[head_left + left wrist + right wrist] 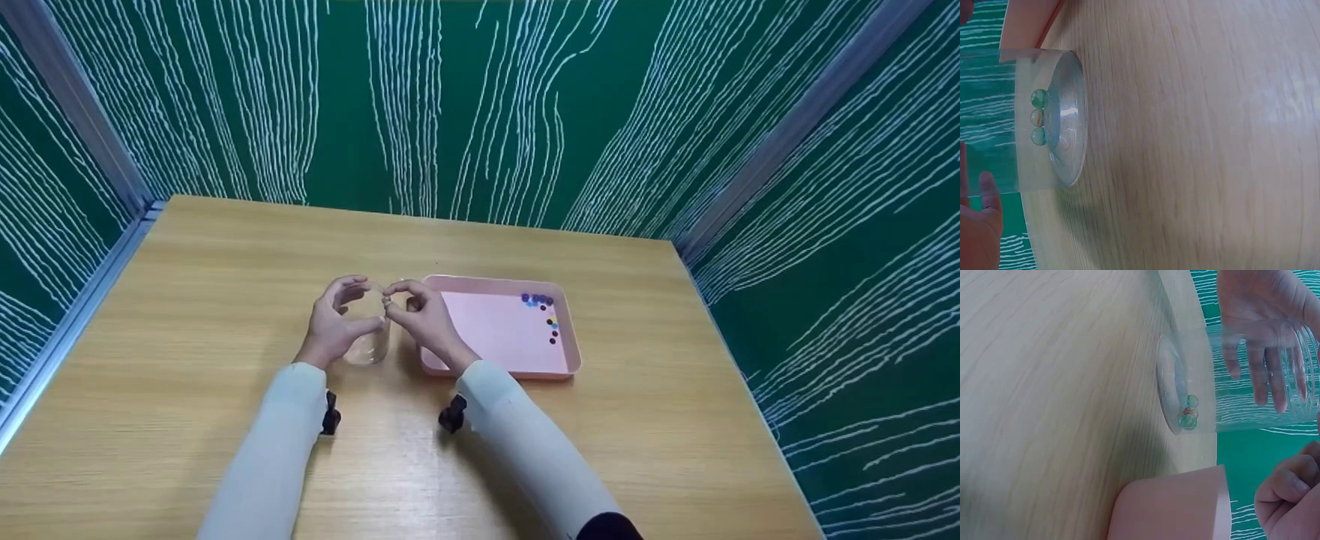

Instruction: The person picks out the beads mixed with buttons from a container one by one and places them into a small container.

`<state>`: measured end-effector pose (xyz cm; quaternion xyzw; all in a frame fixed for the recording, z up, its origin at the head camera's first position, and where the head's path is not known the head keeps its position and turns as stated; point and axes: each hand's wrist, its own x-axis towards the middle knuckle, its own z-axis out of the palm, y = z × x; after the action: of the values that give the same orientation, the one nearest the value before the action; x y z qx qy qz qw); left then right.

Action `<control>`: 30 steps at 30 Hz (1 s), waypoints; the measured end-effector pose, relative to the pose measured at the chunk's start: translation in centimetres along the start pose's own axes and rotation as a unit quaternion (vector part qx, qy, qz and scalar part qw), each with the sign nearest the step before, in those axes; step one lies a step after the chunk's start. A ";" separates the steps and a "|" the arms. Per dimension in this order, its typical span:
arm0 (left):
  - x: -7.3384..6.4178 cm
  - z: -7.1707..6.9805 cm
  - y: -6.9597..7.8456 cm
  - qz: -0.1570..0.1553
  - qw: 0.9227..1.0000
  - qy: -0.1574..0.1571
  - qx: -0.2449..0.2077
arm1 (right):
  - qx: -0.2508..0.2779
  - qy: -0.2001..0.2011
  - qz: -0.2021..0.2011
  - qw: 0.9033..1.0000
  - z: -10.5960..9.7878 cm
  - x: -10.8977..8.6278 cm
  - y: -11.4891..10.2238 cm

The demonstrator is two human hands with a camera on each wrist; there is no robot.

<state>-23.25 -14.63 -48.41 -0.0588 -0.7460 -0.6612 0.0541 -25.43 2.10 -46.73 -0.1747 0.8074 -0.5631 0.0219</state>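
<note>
My left hand (332,325) holds a clear, wide-mouthed plastic jar (367,349), its fingers and thumb around the upper part. The jar stands upright on the table. Three glass marbles (1038,117), two greenish and one with an orange streak, lie at its bottom. At the jar's mouth, my right hand (429,319) pinches a small, pale, marble-like piece (387,300) between thumb and forefinger. In the right wrist view the curled right hand (1292,492) is beside the jar's rim, and the left hand's fingers (1258,377) show through the clear wall.
Right of the jar, a shallow pink tray (480,322) sits close by. Several small dark, blue and yellow balls (537,300) lie along its right side. Under everything is a wooden table (225,247), with green, white-streaked panels (345,112) behind and at the sides.
</note>
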 end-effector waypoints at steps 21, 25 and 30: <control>0.3 -0.2 0.2 0.009 1.000 0.003 0.006 | 0.009 0.006 -0.009 1.000 0.5 1.1 2.1; 0.2 -0.1 -0.1 0.013 1.000 0.006 0.002 | 0.017 0.000 -0.011 1.000 0.3 0.6 1.0; 0.1 0.0 -0.3 0.019 1.000 0.006 0.009 | 0.009 0.011 0.001 1.000 0.6 0.9 2.6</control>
<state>-23.40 -14.62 -48.65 -0.0687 -0.7500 -0.6539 0.0719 -26.84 2.06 -49.22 -0.1671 0.8029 -0.5720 0.0148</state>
